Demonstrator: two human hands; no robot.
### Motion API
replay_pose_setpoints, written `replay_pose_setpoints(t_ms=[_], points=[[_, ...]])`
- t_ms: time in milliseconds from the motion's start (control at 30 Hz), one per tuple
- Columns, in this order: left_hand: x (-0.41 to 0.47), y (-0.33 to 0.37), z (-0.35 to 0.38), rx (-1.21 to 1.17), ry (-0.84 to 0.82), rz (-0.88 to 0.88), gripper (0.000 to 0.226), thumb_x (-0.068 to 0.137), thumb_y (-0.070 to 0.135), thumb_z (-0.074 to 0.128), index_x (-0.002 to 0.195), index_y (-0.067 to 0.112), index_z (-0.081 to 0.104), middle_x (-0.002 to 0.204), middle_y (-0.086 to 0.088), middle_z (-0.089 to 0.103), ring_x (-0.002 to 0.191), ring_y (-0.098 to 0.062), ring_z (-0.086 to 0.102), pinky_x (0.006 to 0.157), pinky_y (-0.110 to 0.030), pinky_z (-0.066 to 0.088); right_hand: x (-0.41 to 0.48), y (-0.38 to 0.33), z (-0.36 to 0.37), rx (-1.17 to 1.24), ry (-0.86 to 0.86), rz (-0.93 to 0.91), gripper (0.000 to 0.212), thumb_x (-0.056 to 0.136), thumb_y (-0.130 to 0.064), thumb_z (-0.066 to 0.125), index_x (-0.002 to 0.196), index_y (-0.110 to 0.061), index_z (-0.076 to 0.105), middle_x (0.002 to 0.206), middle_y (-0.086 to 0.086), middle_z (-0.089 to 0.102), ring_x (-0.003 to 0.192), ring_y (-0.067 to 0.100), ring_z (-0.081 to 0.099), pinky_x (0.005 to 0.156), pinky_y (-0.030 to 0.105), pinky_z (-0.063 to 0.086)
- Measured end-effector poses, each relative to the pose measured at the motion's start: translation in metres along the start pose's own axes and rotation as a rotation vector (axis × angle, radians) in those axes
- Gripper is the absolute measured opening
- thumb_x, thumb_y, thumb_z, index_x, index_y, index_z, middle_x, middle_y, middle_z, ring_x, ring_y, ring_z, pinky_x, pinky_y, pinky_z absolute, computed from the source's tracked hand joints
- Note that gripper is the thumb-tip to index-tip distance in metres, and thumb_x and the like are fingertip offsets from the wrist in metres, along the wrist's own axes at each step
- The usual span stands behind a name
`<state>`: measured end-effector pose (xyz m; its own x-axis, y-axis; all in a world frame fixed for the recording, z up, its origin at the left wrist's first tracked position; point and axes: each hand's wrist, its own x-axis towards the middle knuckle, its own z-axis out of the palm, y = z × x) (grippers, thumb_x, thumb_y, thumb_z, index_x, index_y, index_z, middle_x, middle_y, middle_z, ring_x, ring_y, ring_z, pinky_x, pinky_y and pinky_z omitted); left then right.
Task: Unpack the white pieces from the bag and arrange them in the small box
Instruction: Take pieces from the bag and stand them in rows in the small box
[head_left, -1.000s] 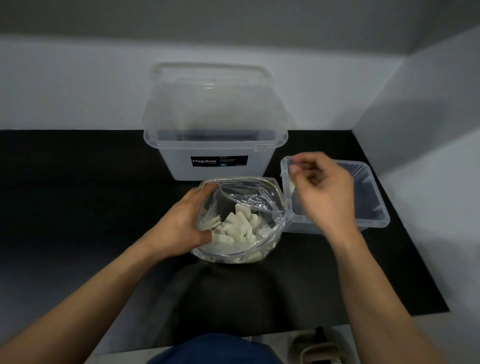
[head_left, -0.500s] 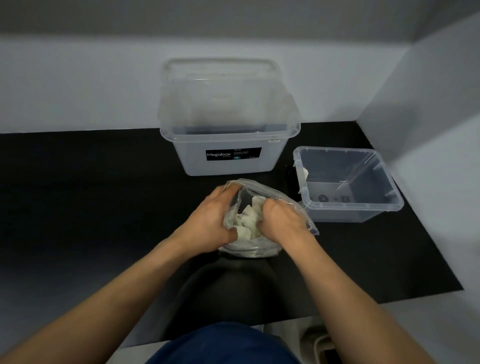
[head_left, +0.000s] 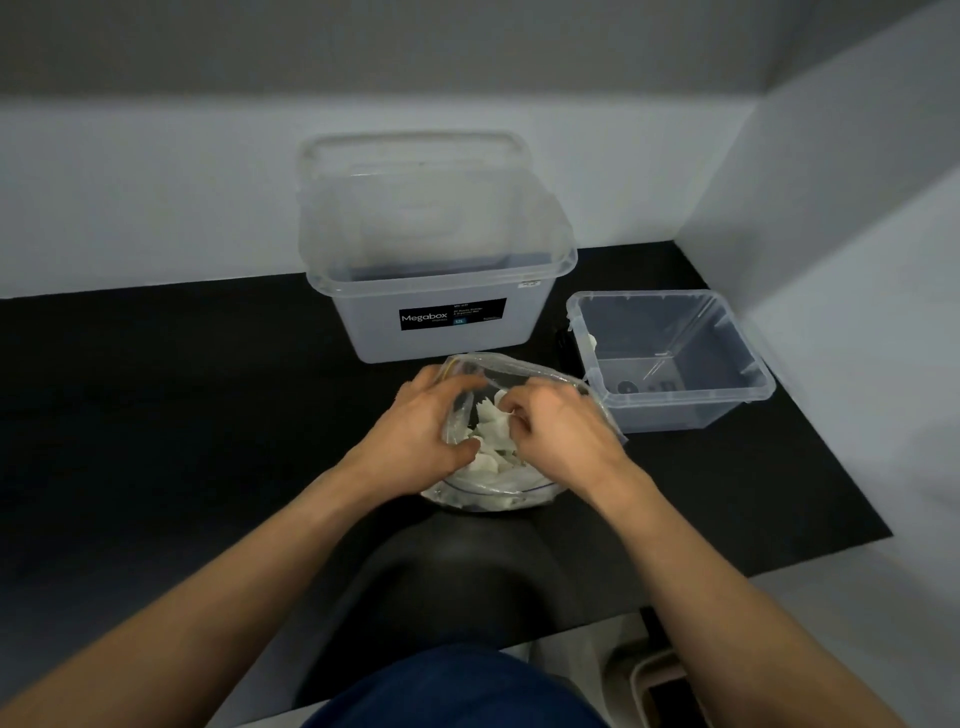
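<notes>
A person is working at a black bench (head_left: 208, 389), unpacking a clear plastic bag (head_left: 488, 493) that is sitting near the front edge, just in front of a large box (head_left: 363, 322) labelled Megabox with a clear lid (head_left: 415, 156) standing at its back. The left grip (head_left: 415, 431) is curling round the bag's left edge and holding the mouth open. The right grip (head_left: 561, 436) is reaching inside, its fingers curled among the white pieces (head_left: 493, 441) and apparently pinching one of them near the top of the heap. The small box (head_left: 675, 410) is standing open to the right of the bag, close beside it but not being touched by either hand.

The job is looking barely begun. Nearly all the pieces are lying heaped in the bag, while the small box is showing only what appears to be one white piece (head_left: 591, 340) against its left inner wall, with the rest of its floor bare. Almost the whole load is waiting to be lifted across and set in order.
</notes>
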<state>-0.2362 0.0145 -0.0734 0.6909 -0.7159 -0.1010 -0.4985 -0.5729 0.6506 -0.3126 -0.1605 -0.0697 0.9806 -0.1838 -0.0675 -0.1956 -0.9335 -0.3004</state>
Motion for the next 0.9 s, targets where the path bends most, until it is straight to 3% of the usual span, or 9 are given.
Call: replay_pose_setpoints(t_ms=[133, 233, 367, 500, 567, 667, 800, 900], points=[[-0.009, 0.010, -0.002, 0.201, 0.155, 0.079, 0.075, 0.083, 0.045, 0.076, 0.148, 0.033, 0.041, 0.160, 0.000, 0.018, 0.145, -0.024, 0.015, 0.115, -0.037, 0.028, -0.006, 0.009, -0.026, 0.066, 0.007, -0.101, 0.028, 0.098, -0.013, 0.058, 0.122, -0.019, 0.073, 0.113, -0.003, 0.066, 0.100, 0.015, 0.062, 0.087, 0.028, 0.050], [-0.016, 0.027, -0.010, 0.201, 0.330, 0.266, 0.066, 0.083, 0.045, 0.076, 0.142, 0.028, 0.050, 0.157, -0.002, 0.027, 0.141, -0.023, 0.028, 0.106, -0.033, 0.036, -0.009, 0.012, -0.046, 0.099, -0.038, -0.192, 0.026, 0.101, -0.017, 0.060, 0.124, -0.021, 0.073, 0.113, -0.008, 0.065, 0.092, 0.003, 0.056, 0.080, 0.018, 0.044], [-0.013, 0.042, -0.024, -0.020, 0.164, 0.240, 0.066, 0.086, 0.042, 0.075, 0.145, 0.030, 0.047, 0.138, 0.012, 0.046, 0.121, -0.003, 0.049, 0.099, -0.025, 0.049, -0.012, 0.009, -0.075, 0.145, -0.110, -0.277, 0.025, 0.099, -0.021, 0.066, 0.122, -0.029, 0.072, 0.113, -0.012, 0.073, 0.095, 0.003, 0.065, 0.083, 0.018, 0.053], [-0.005, 0.051, -0.035, -0.199, -0.120, 0.171, 0.046, 0.087, 0.035, 0.078, 0.128, 0.038, 0.058, 0.118, 0.019, 0.064, 0.107, -0.001, 0.062, 0.092, -0.030, 0.055, -0.014, 0.010, -0.098, 0.221, -0.099, -0.306, 0.019, 0.098, -0.026, 0.069, 0.115, -0.034, 0.072, 0.099, -0.016, 0.074, 0.088, 0.000, 0.068, 0.079, 0.020, 0.056], [-0.001, 0.053, -0.037, -0.297, -0.185, 0.121, 0.036, 0.089, 0.027, 0.076, 0.122, 0.034, 0.064, 0.110, 0.015, 0.071, 0.102, -0.004, 0.068, 0.088, -0.028, 0.057, -0.012, 0.012, -0.104, 0.275, -0.073, -0.320, 0.017, 0.097, -0.026, 0.071, 0.113, -0.032, 0.073, 0.099, -0.018, 0.074, 0.093, -0.001, 0.069, 0.082, 0.020, 0.056], [0.002, 0.055, -0.033, -0.650, -0.293, -0.050, 0.027, 0.095, 0.013, 0.070, 0.121, 0.020, 0.068, 0.110, -0.005, 0.076, 0.100, -0.020, 0.074, 0.083, -0.034, 0.061, -0.007, 0.015, -0.104, 0.348, -0.023, -0.310, 0.020, 0.095, -0.026, 0.073, 0.115, -0.031, 0.073, 0.102, -0.019, 0.074, 0.095, -0.002, 0.069, 0.083, 0.017, 0.055], [0.002, 0.060, -0.023, -0.936, -0.213, -0.174, 0.033, 0.094, 0.009, 0.069, 0.126, 0.012, 0.065, 0.112, -0.017, 0.074, 0.101, -0.028, 0.075, 0.078, -0.030, 0.062, -0.007, 0.023, -0.092, 0.584, 0.167, -0.134, 0.032, 0.088, -0.033, 0.080, 0.118, -0.027, 0.072, 0.106, -0.014, 0.072, 0.090, 0.002, 0.073, 0.081, 0.024, 0.060], [0.003, 0.065, -0.015, -1.067, -0.123, -0.197, 0.038, 0.090, 0.010, 0.072, 0.127, 0.013, 0.065, 0.112, -0.015, 0.075, 0.101, -0.030, 0.075, 0.075, -0.027, 0.062, -0.013, 0.030, -0.081, 0.784, 0.093, 0.012, 0.032, 0.083, -0.034, 0.086, 0.111, -0.023, 0.075, 0.099, -0.006, 0.075, 0.086, 0.015, 0.075, 0.082, 0.036, 0.064]])
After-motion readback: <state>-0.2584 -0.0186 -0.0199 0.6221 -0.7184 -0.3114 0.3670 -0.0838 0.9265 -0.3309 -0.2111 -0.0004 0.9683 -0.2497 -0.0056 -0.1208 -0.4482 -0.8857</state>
